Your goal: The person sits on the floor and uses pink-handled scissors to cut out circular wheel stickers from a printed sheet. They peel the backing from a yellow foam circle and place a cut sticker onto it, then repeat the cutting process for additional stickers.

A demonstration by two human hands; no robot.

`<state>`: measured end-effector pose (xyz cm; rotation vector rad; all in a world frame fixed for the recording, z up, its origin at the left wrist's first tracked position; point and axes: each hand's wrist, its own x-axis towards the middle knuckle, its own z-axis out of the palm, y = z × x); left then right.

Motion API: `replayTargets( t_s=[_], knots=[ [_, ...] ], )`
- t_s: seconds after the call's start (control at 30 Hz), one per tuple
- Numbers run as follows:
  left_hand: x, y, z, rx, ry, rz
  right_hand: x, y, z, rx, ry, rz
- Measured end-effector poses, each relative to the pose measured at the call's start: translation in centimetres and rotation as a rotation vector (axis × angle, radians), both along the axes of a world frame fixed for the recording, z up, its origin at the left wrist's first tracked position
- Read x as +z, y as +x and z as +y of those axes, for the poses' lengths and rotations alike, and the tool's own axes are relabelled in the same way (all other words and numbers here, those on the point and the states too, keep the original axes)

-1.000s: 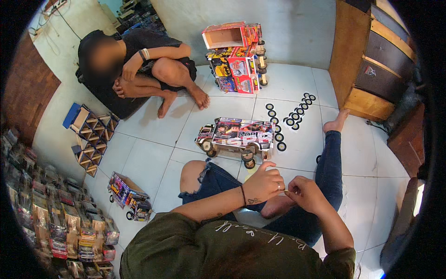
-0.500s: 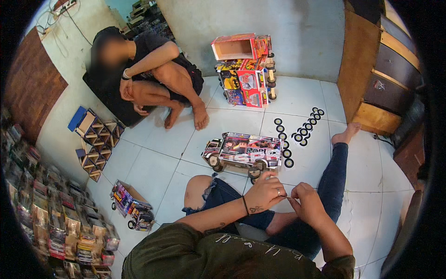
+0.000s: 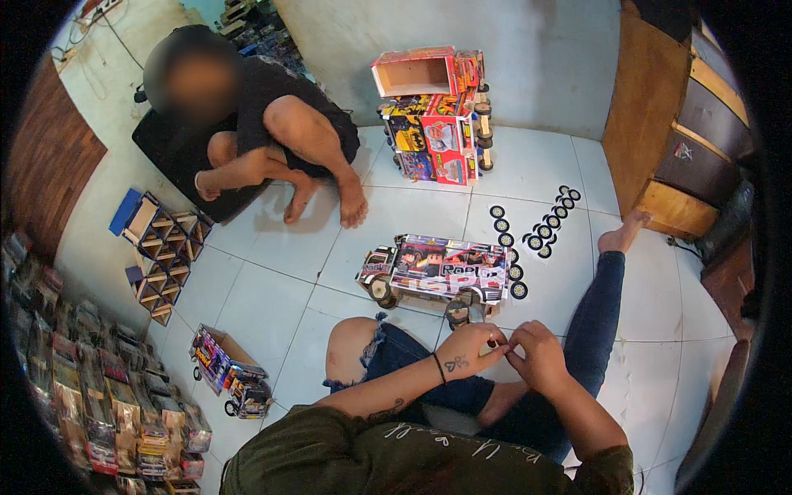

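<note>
My left hand and my right hand meet in front of me, above my bent leg. Both are closed in a pinch, fingertips against fingertips. A small dark bit shows at the left fingers, but what they hold is too small to make out. Just beyond them stands a toy truck with colourful printed panels, its dark wheels toward me. To its right, loose black toy wheels with pale hubs lie in a row on the tiles. A second group of wheels lies farther back.
Boxy toy trucks are stacked by the back wall. A smaller toy truck stands at left, near stacked wooden frames and many wrapped packages. Another person sits back left. A wooden cabinet stands right.
My hands have drawn closer together, and the left fingers have curled inward. The other person's arm has lowered toward the floor. The view has shifted slightly.
</note>
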<state>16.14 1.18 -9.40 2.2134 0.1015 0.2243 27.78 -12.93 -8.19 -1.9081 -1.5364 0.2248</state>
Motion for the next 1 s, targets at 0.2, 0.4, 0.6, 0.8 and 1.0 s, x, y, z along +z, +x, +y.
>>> replayTargets(
  t_s=[0.2,0.4,0.6,0.8,1.0],
  knots=[
    [-0.4,0.7,2.1,0.013,-0.095,0.277,-2.4,-0.3,1.8,-0.023,0.023,-0.010],
    [-2.8,1.6,2.1,-0.001,-0.051,0.305,-4.7,-1.8,0.8,-0.198,0.071,0.003],
    [-4.9,3.6,-0.1,0.018,0.106,0.404,-6.7,-1.1,-1.2,-0.247,0.128,-0.046],
    [-4.6,4.1,-1.1,0.046,0.267,0.450,-7.7,-0.9,-1.1,-0.211,0.169,-0.239],
    [-6.2,3.5,-0.3,0.163,-0.361,0.537,-7.0,-0.7,-1.5,-0.105,0.289,-0.297]
  ],
)
